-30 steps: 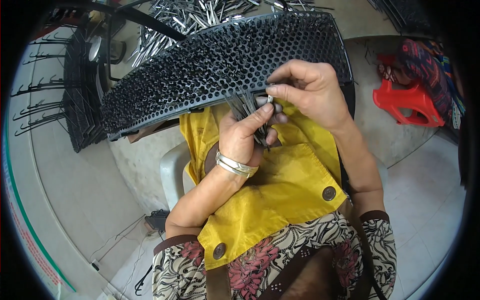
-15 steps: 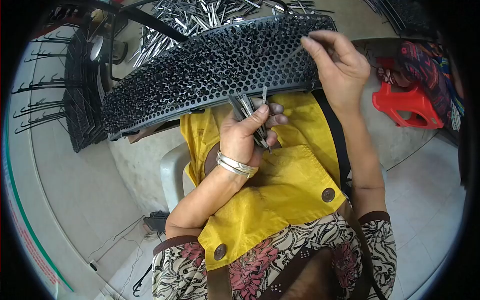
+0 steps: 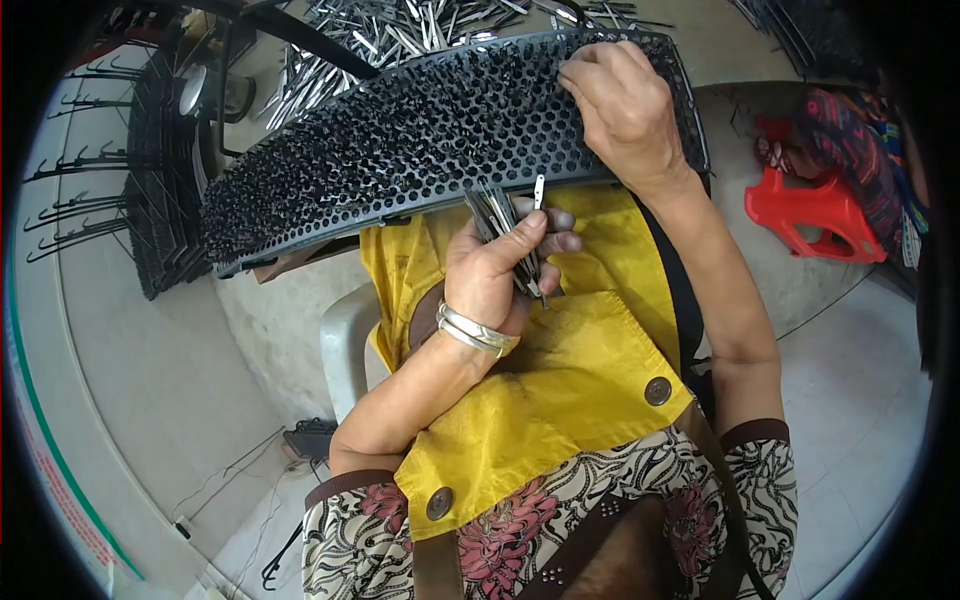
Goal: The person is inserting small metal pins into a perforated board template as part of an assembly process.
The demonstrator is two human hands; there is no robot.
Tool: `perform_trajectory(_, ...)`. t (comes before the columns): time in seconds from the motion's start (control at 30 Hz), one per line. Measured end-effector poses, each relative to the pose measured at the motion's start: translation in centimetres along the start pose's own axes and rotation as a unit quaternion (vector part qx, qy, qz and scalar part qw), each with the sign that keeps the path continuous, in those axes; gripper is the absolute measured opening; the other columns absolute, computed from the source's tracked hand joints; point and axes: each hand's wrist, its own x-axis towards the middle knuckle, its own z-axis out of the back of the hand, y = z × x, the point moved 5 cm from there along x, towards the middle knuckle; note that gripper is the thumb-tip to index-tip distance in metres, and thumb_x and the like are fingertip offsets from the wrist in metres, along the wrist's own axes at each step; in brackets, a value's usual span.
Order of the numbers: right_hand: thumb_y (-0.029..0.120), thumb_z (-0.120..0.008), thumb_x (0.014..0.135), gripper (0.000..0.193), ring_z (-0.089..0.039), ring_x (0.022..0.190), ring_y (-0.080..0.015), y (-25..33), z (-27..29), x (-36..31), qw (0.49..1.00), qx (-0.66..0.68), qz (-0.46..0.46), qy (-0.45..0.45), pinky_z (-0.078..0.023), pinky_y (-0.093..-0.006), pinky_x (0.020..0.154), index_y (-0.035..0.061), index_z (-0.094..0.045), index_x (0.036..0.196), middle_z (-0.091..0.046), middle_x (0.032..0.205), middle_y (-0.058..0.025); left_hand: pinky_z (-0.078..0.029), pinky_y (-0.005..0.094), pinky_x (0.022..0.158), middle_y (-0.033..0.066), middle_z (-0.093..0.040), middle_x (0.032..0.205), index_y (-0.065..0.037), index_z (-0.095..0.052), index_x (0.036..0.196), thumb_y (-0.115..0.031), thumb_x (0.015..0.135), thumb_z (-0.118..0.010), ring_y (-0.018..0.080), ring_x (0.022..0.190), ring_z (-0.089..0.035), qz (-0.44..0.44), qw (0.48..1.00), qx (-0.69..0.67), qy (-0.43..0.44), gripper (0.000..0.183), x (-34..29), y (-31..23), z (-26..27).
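My left hand (image 3: 505, 250) is closed around a bundle of thin, flat metal strips (image 3: 489, 212) above my lap, just short of the panel's near edge. One strip (image 3: 540, 190) with small holes sticks up past my thumb, apart from the rest. A long, curved black panel (image 3: 440, 140) full of round holes lies across in front of me. Dark pieces stand in many holes, while bare holes show along the near side and toward the right. Over the panel's far right part, my right hand (image 3: 630, 110) is bent with its fingertips pinched together. Whatever they hold is hidden.
Behind the panel lies a heap of loose metal strips (image 3: 350, 50). A dark metal bar (image 3: 310, 42) slants over the far left. Racked hooks (image 3: 95, 160) and dark panels stand at left. On the right are a red plastic stool (image 3: 810, 215) and another person's patterned clothing (image 3: 850, 140).
My right hand has moved left and turned palm-down over the panel, its fingertips closing near the holes. The left hand, still gripping the bundle, has barely shifted; its single strip leans slightly further right.
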Motion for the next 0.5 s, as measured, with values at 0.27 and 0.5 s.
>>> perform_trajectory(0.27,-0.005,-0.061,0.068,0.015,-0.056,0.068,-0.0225,0.0,0.0,-0.8,0.998,0.046,-0.028,0.026,-0.045,-0.029,0.059,-0.0021,-0.06,0.083,-0.057,0.076,-0.0116,-0.043,0.0251,0.042,0.0153,-0.061,0.083,0.001,-0.05,0.09,-0.004,0.081,-0.054,0.0233,0.071,-0.062,0.003,1.0,-0.003,0.007,0.011,0.0,0.1,0.0)
perform_trajectory(0.5,-0.003,-0.063,0.072,0.016,-0.055,0.06,-0.0062,3.4,1.4,-3.4,0.776,0.463,-0.413,0.113,-0.043,-0.0187,0.051,-0.0039,-0.06,0.088,-0.06,0.073,-0.0045,-0.043,0.0243,0.042,0.0139,-0.06,0.082,0.0,-0.051,0.091,-0.005,0.082,-0.054,0.0221,0.068,-0.061,-0.003,1.0,0.0,0.01,0.011,0.1,-0.2,-0.3)
